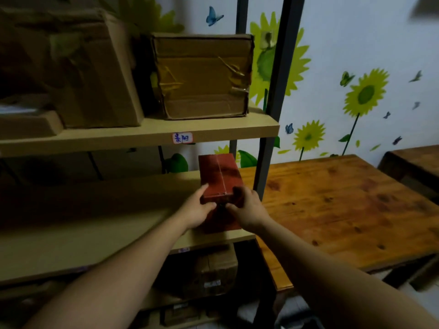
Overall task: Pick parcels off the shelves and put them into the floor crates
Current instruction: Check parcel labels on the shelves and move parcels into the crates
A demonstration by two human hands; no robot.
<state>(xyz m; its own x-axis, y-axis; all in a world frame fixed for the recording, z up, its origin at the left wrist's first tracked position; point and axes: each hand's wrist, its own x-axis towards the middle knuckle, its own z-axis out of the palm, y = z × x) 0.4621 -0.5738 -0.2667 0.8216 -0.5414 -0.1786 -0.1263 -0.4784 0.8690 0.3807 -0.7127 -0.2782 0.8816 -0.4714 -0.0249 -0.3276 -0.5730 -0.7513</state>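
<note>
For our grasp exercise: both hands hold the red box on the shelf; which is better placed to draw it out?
Probably the right hand: its fingers curl over a near corner of the red box; the left hand only pinches the edge.

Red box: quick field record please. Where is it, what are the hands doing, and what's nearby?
red box: right end of middle shelf; lifted or resting, cannot tell
left hand: grips its near left side
right hand: grips its near right corner
upper shelf: taped carton above the box
table: wooden, right of middle shelf
</note>
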